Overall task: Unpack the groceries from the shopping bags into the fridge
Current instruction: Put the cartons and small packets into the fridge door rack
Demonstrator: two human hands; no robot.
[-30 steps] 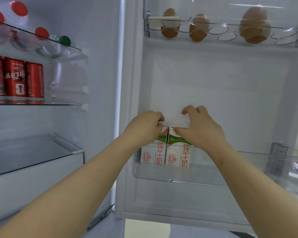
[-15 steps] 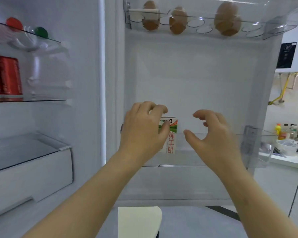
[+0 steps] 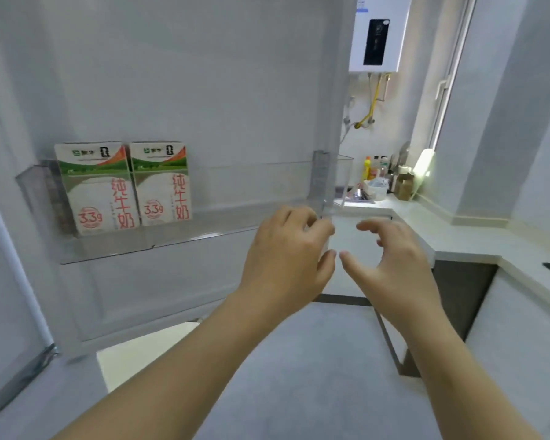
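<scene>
Clear plastic forms the door shelf (image 3: 251, 188) fixed across the inside of the white fridge door (image 3: 204, 74), which stands open. 2 cartons stand upright in the left end of that shelf, side by side and touching. The left milk carton (image 3: 96, 188) is close to the shelf's left end wall, and the right milk carton (image 3: 161, 182) is right beside it. Both show the same face: a green and orange band at the top, white below, red characters down the right side and a red "3.3g" circle low on the left.

Both forearms reach forward from the bottom of the view. The left hand (image 3: 286, 258) is in front of the right end of the shelf with its back to the camera. Its fingers are loosely curled and it holds nothing. Its fingertips lie close to the shelf's right corner, but I cannot tell whether they touch it. The right hand (image 3: 391, 265) is just beside it, past the door's edge, with fingers spread and bent and nothing in its grasp. The 2 thumbs point at each other, near but apart. Both hands are well apart from the cartons.

Beyond the door, a white water heater (image 3: 378, 33) with a black panel hangs on the wall, and a yellow hose (image 3: 373, 100) runs down below it. A pale tabletop (image 3: 458, 230) runs along the wall, with bottles (image 3: 367, 168) and small boxes clustered in its far corner. The floor (image 3: 299, 376) is grey.
</scene>
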